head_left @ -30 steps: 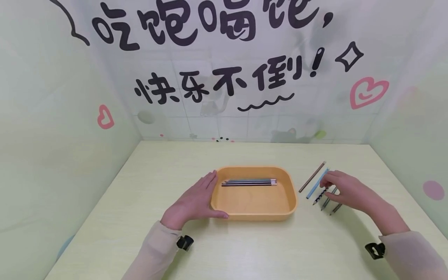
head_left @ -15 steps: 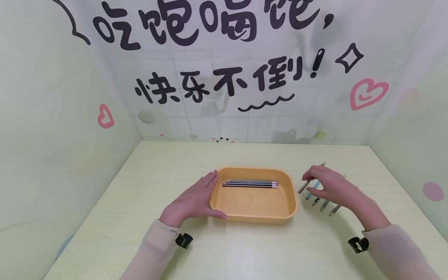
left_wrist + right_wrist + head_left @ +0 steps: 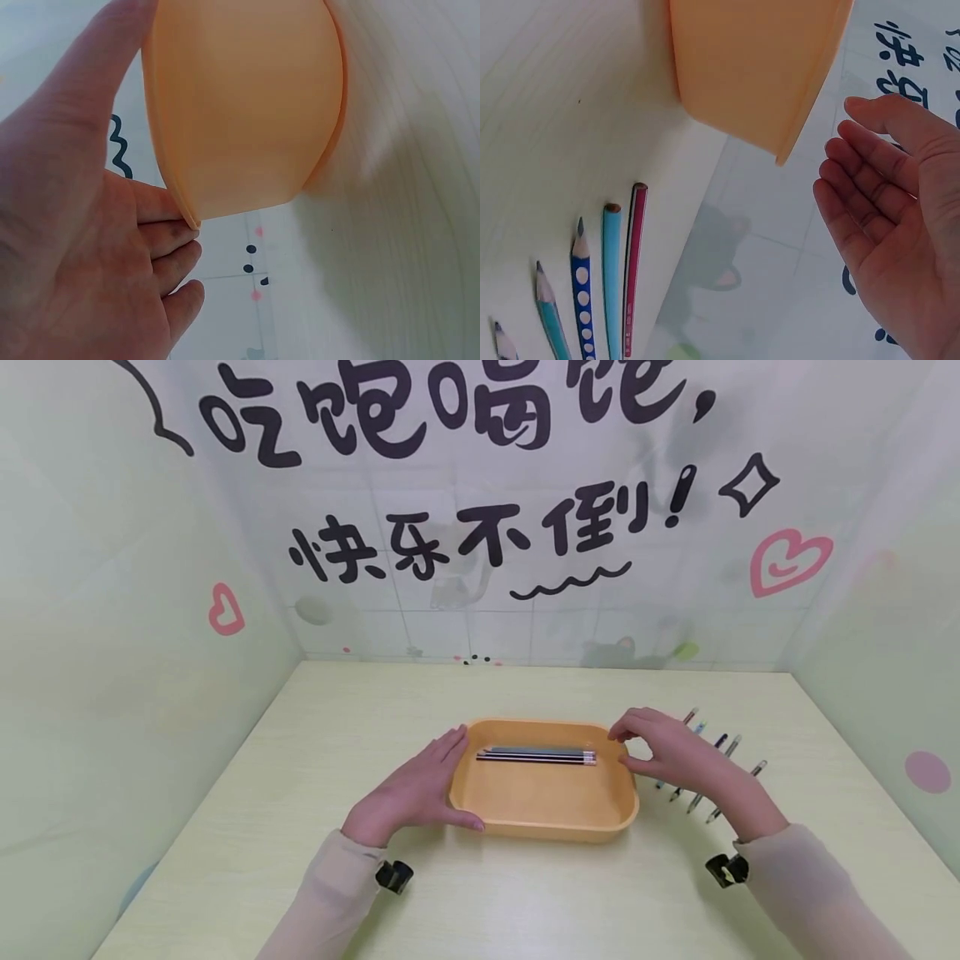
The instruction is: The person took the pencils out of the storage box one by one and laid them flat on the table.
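Observation:
An orange rectangular tray (image 3: 547,797) sits on the table. Several pencils (image 3: 536,758), some dark-striped, lie lengthwise inside it near its far wall. My left hand (image 3: 412,789) rests on the tray's left end, its fingers along the rim and its thumb at the near corner. At the right end, my right hand (image 3: 667,747) hovers with loosely bent fingers over the rim; the right wrist view shows nothing in it. Under and beside that hand lie more pencils: a dark red one (image 3: 635,270), a light blue one (image 3: 612,277), a white-dotted blue one (image 3: 583,300) and others.
The pale wood-look table (image 3: 510,893) is bounded by a back curtain (image 3: 480,635) with dark lettering, and by side panels (image 3: 135,652) at left and right. Black wrist cameras (image 3: 394,877) sit on both cuffs.
My right hand has moved left, from above the loose pencils to the tray's right rim. The left hand and the pencils in the tray look nearly unchanged.

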{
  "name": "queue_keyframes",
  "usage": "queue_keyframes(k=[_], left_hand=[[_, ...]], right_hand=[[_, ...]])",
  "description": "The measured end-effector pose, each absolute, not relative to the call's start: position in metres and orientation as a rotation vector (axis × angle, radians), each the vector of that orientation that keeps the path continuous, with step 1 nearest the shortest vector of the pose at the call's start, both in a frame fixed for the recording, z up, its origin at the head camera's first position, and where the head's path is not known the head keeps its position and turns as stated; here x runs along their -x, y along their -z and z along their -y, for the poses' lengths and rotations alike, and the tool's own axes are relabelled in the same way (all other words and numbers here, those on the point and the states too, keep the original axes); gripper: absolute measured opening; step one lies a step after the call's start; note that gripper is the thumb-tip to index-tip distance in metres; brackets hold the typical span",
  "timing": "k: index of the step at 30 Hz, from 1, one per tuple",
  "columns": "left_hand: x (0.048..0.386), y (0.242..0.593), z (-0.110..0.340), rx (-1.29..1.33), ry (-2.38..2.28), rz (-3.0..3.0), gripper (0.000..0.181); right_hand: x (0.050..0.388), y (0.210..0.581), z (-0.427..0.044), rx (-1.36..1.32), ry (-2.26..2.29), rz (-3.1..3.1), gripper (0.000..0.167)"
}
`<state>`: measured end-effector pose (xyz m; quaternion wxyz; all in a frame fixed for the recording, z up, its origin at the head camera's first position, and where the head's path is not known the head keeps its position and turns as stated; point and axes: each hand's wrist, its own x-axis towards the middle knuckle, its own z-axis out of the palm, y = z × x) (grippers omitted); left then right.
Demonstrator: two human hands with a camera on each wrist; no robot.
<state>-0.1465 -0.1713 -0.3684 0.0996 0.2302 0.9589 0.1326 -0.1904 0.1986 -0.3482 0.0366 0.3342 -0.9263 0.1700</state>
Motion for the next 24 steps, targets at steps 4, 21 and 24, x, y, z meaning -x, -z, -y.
queue_keyframes(k=[4,21,24], left_hand=[[0.146,0.368,0.171,-0.674,-0.388,-2.834,0.13],[0.146,0.368,0.171,-0.689,-0.384,-2.84,0.129],[0.145,0.368,0.172,-0.687,-0.392,-2.839,0.129]], right_hand=[[0.193,0.349,-0.186,-1.042,-0.568,2.864,0.025],[0.202,0.359,-0.141,-1.084,-0.827,2.932,0.025],[0.202,0.363,-0.135,-1.104,-0.861,2.922,0.025]])
